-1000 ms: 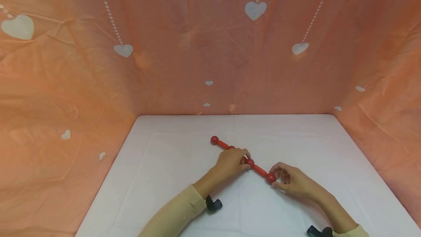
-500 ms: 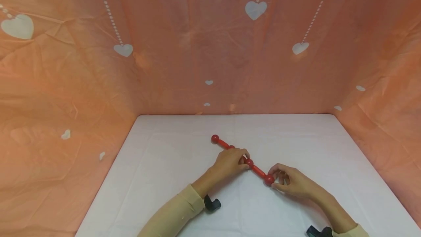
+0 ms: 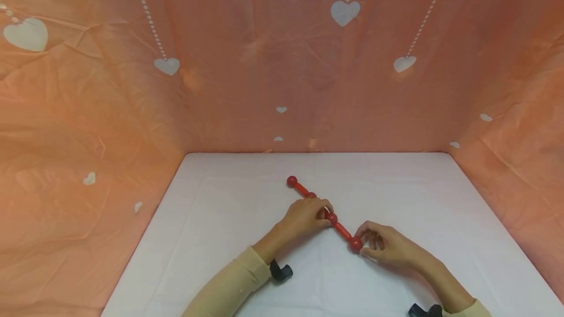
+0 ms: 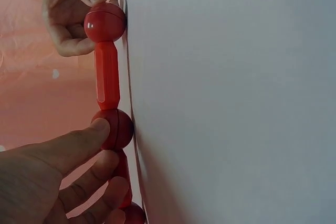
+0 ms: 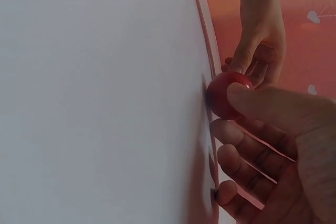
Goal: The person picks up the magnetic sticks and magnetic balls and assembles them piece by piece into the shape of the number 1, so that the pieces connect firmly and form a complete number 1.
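A straight chain of red balls joined by red rods lies slantwise on the white table (image 3: 220, 238) in the head view. Its far ball (image 3: 292, 181) points to the back left, while its near ball (image 3: 355, 244) lies toward the right front. My left hand (image 3: 304, 216) covers the chain's middle; in the left wrist view its thumb and fingers grip a ball (image 4: 123, 129) below a faceted rod (image 4: 107, 74). At the near end, my right hand (image 3: 389, 246) pinches the end ball (image 5: 223, 97) between thumb and forefinger, other fingers loosely bent.
Orange cloth (image 3: 282, 77) with pale hearts hangs behind the table and along both sides. Black wrist-worn devices sit at the left wrist (image 3: 281, 272) and the right wrist (image 3: 425, 310).
The chain has turned clockwise as seen from above: its far end has swung right and back, its near end left and forward toward me. My right hand has shifted slightly left with it.
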Available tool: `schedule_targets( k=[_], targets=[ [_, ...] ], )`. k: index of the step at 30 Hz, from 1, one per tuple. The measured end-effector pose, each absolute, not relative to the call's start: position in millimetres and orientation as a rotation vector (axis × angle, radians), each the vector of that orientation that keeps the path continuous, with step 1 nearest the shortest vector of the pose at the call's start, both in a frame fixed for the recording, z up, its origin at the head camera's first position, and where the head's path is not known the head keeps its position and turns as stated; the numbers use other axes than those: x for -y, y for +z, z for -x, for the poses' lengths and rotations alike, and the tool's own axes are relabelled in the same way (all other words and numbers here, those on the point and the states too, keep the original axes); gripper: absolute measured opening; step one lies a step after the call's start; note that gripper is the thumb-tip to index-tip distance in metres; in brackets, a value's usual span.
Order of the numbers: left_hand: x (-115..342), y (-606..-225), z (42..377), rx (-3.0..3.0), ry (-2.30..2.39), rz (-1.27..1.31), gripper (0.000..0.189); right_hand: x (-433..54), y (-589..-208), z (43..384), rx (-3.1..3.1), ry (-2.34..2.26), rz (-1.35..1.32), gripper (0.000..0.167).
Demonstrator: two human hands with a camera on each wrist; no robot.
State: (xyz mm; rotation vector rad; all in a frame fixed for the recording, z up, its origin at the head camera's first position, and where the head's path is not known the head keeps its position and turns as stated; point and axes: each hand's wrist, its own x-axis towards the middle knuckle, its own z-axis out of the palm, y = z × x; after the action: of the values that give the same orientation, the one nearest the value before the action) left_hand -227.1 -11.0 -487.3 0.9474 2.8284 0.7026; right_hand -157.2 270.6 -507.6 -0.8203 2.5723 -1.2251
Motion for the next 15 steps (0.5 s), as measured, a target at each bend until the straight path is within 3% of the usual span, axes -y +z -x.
schedule_targets(
  k=[15],
  targets=[
    [18,-490,229,-2.844,0.664,-0.95,0.032,-257,-510,154,-2.562,-1.197,0.868,0.027]
  ],
)
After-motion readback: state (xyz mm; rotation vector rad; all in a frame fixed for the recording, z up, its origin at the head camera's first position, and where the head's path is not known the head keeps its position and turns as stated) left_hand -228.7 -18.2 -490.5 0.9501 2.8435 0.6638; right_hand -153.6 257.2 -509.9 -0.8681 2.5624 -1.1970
